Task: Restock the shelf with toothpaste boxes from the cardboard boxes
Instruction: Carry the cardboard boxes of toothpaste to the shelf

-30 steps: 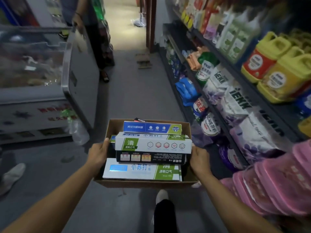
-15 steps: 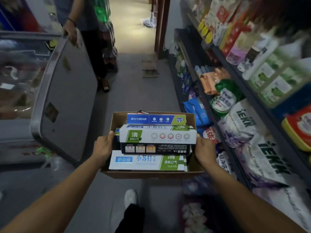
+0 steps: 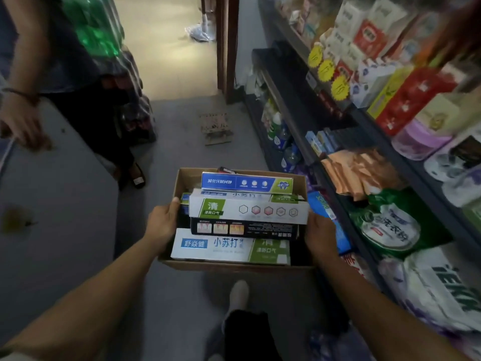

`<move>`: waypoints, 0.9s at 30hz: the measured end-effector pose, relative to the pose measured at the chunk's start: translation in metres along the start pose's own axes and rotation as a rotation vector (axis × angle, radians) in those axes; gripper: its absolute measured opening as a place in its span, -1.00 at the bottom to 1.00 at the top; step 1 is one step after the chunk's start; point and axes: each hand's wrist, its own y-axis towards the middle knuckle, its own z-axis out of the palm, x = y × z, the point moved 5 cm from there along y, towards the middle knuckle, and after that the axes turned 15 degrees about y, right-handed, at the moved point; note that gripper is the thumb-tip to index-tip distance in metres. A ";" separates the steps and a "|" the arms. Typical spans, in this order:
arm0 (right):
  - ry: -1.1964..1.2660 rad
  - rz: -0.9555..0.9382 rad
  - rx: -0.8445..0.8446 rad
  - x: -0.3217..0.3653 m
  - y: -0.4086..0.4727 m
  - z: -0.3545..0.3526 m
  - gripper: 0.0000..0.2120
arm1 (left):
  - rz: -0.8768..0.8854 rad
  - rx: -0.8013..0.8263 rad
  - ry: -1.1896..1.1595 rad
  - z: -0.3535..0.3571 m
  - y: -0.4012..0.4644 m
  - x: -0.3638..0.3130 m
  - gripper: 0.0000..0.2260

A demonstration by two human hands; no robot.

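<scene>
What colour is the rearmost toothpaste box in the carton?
Blue with a green right end, clearest in the head view.

Single head view, worn high, facing forward and down the aisle. Carried cardboard box (image 3: 234, 264) near, at centre; shelf (image 3: 364, 118) runs along 3 o'clock; floor (image 3: 177, 121) toward 12.

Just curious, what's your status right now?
Left hand and right hand grip cardboard box. Toothpaste boxes piled inside. Bystander ahead left.
</scene>
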 end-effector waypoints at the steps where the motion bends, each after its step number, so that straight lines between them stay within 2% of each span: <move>1: 0.020 -0.003 -0.009 0.005 0.024 0.014 -0.56 | 0.010 -0.003 0.010 -0.001 0.030 -0.011 -0.50; 5: 0.091 0.046 -0.050 0.015 0.123 0.068 -0.60 | 0.026 -0.001 0.042 0.003 0.150 -0.048 -0.48; 9: 0.088 -0.018 -0.061 0.042 0.223 0.119 -0.55 | 0.022 0.040 0.014 0.014 0.273 -0.082 -0.50; 12: 0.104 0.052 -0.105 0.043 0.288 0.149 -0.52 | 0.044 0.078 0.061 0.020 0.350 -0.115 -0.55; 17: 0.217 0.141 -0.232 0.027 0.381 0.207 -0.62 | 0.105 0.124 0.105 0.045 0.483 -0.155 -0.59; 21: 0.210 0.189 -0.330 -0.006 0.447 0.262 -0.71 | 0.164 0.223 0.192 0.093 0.604 -0.168 -0.58; 27: 0.228 0.251 -0.471 -0.085 0.538 0.341 -0.69 | 0.256 0.315 0.335 0.196 0.766 -0.176 -0.53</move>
